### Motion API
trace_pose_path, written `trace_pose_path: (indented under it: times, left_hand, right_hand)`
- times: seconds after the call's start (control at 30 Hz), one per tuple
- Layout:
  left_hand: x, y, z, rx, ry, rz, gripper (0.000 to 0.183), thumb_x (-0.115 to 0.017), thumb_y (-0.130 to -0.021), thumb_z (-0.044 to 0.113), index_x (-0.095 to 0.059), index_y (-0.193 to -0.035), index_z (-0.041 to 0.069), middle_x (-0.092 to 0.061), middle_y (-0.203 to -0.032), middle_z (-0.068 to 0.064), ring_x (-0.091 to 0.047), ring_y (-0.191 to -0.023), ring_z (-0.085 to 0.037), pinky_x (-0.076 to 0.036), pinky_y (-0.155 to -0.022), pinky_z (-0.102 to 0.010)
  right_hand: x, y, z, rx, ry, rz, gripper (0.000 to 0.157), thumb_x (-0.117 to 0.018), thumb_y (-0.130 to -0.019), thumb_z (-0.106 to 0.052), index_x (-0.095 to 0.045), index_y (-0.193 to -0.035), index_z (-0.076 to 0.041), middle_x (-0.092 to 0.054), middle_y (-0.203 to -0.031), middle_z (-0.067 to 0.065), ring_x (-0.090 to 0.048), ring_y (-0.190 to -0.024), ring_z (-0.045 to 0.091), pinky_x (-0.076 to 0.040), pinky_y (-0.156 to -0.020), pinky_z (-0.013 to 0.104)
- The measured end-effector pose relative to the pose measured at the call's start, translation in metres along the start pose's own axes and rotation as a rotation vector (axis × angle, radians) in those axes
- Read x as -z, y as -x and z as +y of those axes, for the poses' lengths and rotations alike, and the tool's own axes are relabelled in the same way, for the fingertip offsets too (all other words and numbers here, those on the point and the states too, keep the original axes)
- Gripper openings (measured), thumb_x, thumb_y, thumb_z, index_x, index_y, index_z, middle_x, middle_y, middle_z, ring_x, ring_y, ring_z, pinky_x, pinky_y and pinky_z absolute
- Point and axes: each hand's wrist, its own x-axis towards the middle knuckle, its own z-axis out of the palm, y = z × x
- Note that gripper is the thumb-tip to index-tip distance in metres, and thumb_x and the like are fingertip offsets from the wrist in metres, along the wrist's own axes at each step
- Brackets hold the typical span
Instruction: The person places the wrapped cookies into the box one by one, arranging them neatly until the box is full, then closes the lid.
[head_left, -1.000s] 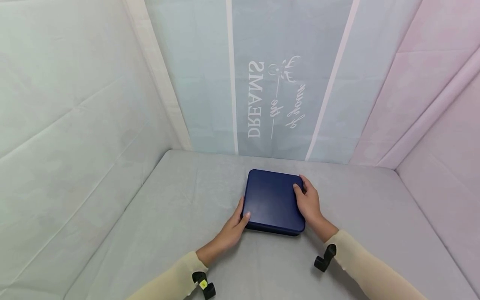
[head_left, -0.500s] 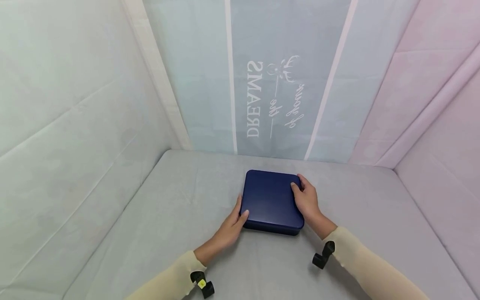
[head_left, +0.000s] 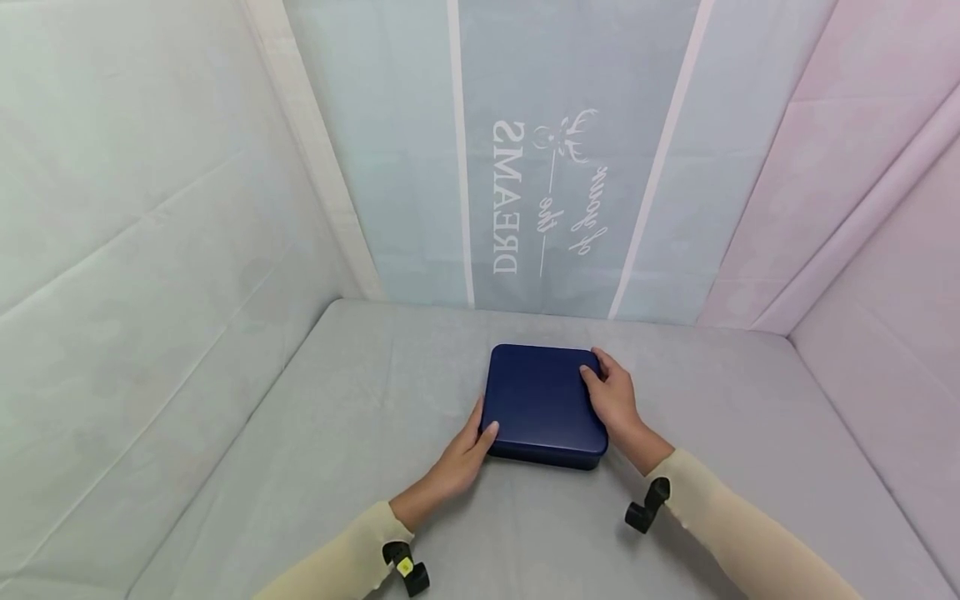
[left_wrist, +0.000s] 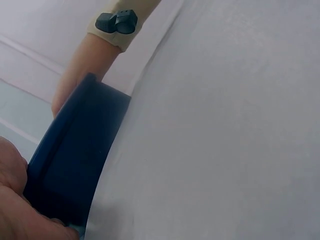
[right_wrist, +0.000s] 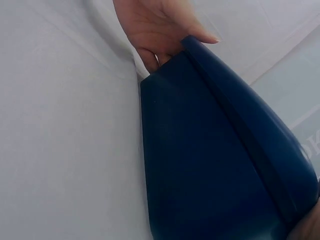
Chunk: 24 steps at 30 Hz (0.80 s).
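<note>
A dark blue, square lidded box (head_left: 543,396) with rounded corners sits between both hands, its lid on. My left hand (head_left: 457,462) grips the near left corner, thumb on the lid's edge and fingers along the side. At the far right side, my right hand (head_left: 617,404) holds the box with its thumb over the top. The right wrist view shows the box's side wall (right_wrist: 195,150), the lid seam and the left hand (right_wrist: 155,25) at the far end. In the left wrist view, part of the left hand (left_wrist: 20,200) touches the box. Its contents are hidden.
Grey cloth covers the flat surface (head_left: 390,392) under the box. Pale fabric walls (head_left: 150,250) enclose the sides, and a printed blue-grey panel (head_left: 547,50) stands behind. Black devices (head_left: 405,568) are strapped to both sleeves.
The box has turned slightly, so its far edge lies more level in the head view. It and both hands have shifted a little left; the hold looks the same.
</note>
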Motion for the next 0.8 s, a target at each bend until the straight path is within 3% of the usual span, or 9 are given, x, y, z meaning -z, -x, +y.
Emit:
trace_pose_path:
  times: [0.17,0.47,0.8]
  left_hand:
    - [-0.0013,-0.0014,-0.0011,-0.010,0.011,0.010,0.072,-0.034,-0.111,0.042,-0.001,-0.163,0.006,-0.003,-0.170,-0.010,-0.005,-0.155,-0.024,-0.011,-0.124,-0.050]
    - [-0.0035,-0.0028,-0.0016,0.007,0.032,0.016,0.074,-0.037,-0.111,0.044,0.001,-0.164,0.010,-0.002,-0.170,-0.006,-0.004,-0.155,-0.023,-0.011,-0.124,-0.050]
    - [-0.0029,-0.0041,-0.0012,0.015,0.016,0.001,0.073,-0.033,-0.111,0.046,0.003,-0.164,0.011,-0.001,-0.170,-0.006,-0.004,-0.155,-0.024,-0.010,-0.124,-0.051]
  right_hand:
    - [0.0013,0.0001,0.0026,0.013,-0.018,-0.001,0.056,-0.051,-0.107,-0.018,-0.034,-0.158,-0.003,-0.035,-0.161,0.019,-0.031,-0.149,0.032,-0.028,-0.120,0.047]
    - [0.0013,0.0024,0.0045,-0.054,-0.078,-0.016,0.055,-0.045,-0.110,-0.025,-0.030,-0.161,-0.009,-0.033,-0.162,0.016,-0.029,-0.150,0.031,-0.026,-0.121,0.048]
    - [0.0014,0.0049,0.0036,-0.074,-0.111,0.005,0.052,-0.044,-0.110,-0.024,-0.033,-0.160,-0.011,-0.035,-0.161,0.016,-0.032,-0.148,0.031,-0.027,-0.120,0.049]
